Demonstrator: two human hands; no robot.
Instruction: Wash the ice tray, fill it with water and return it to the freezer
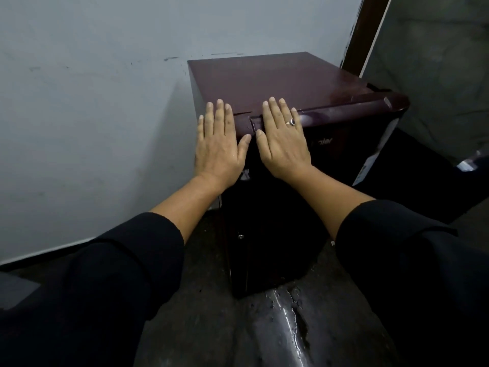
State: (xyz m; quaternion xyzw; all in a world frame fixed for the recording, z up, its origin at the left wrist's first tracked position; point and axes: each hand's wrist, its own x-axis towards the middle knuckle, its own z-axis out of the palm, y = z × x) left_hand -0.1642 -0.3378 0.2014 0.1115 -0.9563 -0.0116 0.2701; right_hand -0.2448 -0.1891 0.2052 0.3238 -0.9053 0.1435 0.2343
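A pale grey wall (79, 102), scuffed in places, fills the left side. Below it a dark sleeve (92, 287) runs up to the left hand (219, 147). This hand lies flat against the upper left corner of the fridge (277, 80), its 4 fingers straight and close together with the tips reaching onto the top, and its thumb spread to the side. It holds nothing.

The fridge is a small maroon unit standing against the wall. Its door (264, 221) faces the person, and the door's rounded top edge sits flush against the cabinet. Where the ice tray is cannot be told from this view.

Just beside the left hand, thumbs nearly touching, the right hand (283, 144) presses flat on the same top edge of the door. Its fingers are straight and slightly fanned, and it grips nothing. It wears 1 ring (290, 122) with a dark stone, and water drops shine on the back of both hands.

Further right are faint brand letters (322, 142) on the door, then a white sticker (370, 162) at the door's right edge. A brown door frame (362, 30) rises behind the fridge, with a second grey wall (436, 62) beyond it. The right sleeve (410, 260) crosses the lower right. On the dark floor (211, 327) between the sleeves, a wet streak (285, 313) glistens below the fridge.
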